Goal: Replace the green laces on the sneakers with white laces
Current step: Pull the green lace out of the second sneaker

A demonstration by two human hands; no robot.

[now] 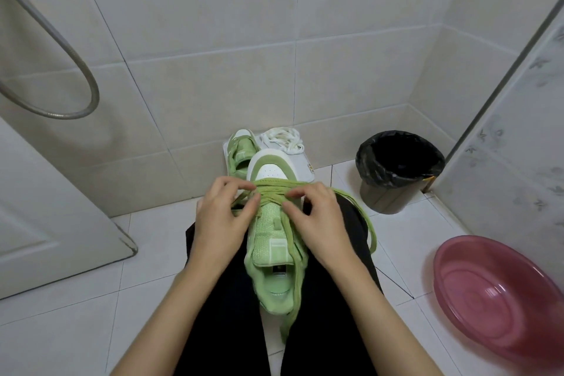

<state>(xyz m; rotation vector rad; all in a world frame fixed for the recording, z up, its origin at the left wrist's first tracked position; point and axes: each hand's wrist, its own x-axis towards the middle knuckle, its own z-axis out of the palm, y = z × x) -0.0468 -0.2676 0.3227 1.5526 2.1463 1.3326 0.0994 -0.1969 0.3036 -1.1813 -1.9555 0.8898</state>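
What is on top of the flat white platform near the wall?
A second green sneaker and bundled white laces lie on it. The nearer sneaker hides its near part.

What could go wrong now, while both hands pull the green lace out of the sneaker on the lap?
1. The green lace is bunched in several crossings near the toe, where the left hand and the right hand pinch it. A hard pull may tighten it into a knot.
2. The sneaker only rests on the legs, so it may slip to the floor.
3. The long loose end hangs off to the right and may snag.
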